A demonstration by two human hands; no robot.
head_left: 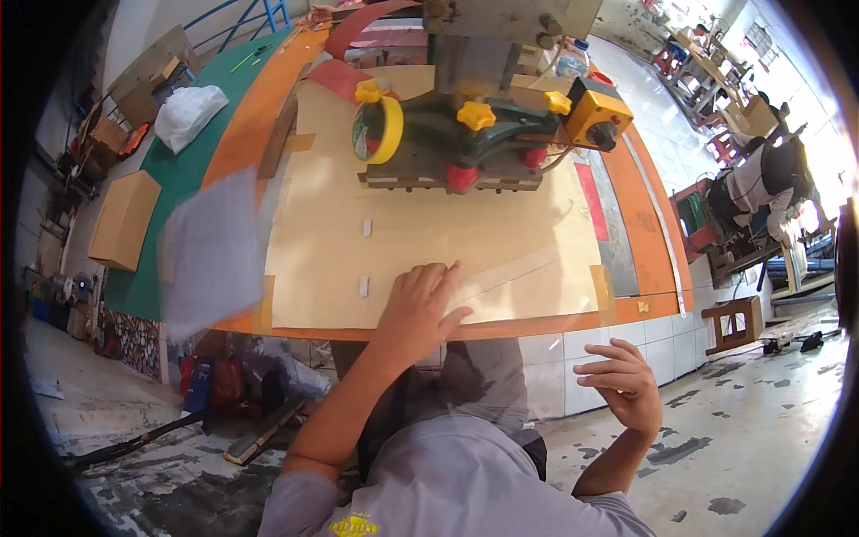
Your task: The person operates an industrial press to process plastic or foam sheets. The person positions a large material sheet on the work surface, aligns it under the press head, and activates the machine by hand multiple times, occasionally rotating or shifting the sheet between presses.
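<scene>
My left hand lies on a cream sheet spread over the table, its fingers stretched out. Beside its fingertips a faint, see-through strip with a line of marks slants up to the right; whether the hand touches it I cannot tell. Two small white pieces sit on the sheet to the left of this hand. My right hand is raised in the air off the table's front edge, fingers loosely bent and apart, with nothing visible in it.
A press head with yellow knobs hangs over the sheet's far part, a yellow tape roll on its left. A translucent sheet overlaps the table's left side. Near it are a cardboard box and a white plastic bag. A person works at right.
</scene>
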